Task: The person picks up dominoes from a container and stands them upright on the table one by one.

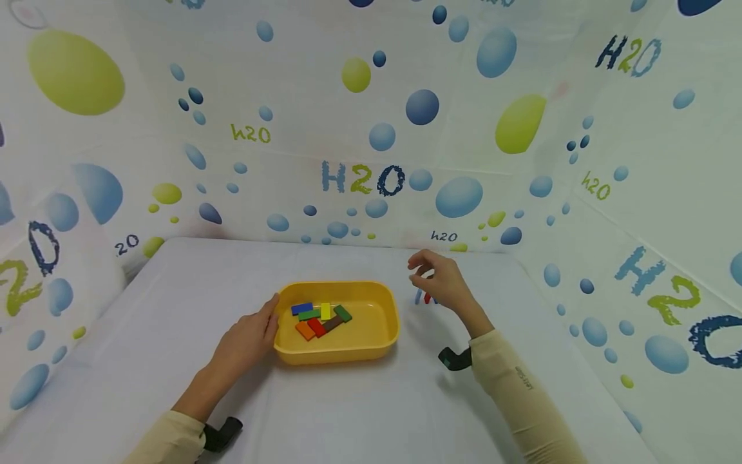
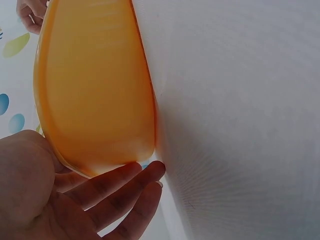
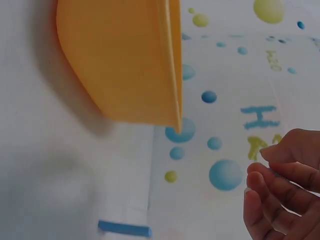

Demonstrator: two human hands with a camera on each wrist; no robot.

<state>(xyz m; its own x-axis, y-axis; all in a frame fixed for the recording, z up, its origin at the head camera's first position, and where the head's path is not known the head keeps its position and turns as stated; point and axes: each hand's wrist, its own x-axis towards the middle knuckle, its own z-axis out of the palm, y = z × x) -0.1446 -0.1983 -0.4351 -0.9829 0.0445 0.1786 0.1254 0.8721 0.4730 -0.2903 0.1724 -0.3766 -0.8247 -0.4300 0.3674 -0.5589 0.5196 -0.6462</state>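
My left hand (image 1: pixel 249 338) rests against the left end of a yellow plastic tray (image 1: pixel 371 351), its fingers (image 2: pixel 125 195) fairly straight along the outer wall. In the tray lie several flat coloured blocks: blue (image 1: pixel 301 309), yellow (image 1: pixel 326 311), orange (image 1: pixel 304 331), red (image 1: pixel 316 327), brown (image 1: pixel 333 323) and green (image 1: pixel 342 314). To the right of the tray, my right hand (image 1: pixel 443 280) hovers with loosely bent fingers and a gap between thumb and forefinger. Beneath it, partly hidden, are a red piece (image 1: pixel 428 298) and a slim blue piece (image 3: pixel 125 228).
A white cloth covers the table (image 1: pixel 348 412). Behind and beside it hangs a white curtain (image 1: pixel 301 96) printed with bubbles and H2O lettering. Dark wrist-camera mounts (image 1: pixel 455 359) stick out from both sleeves, low over the table.
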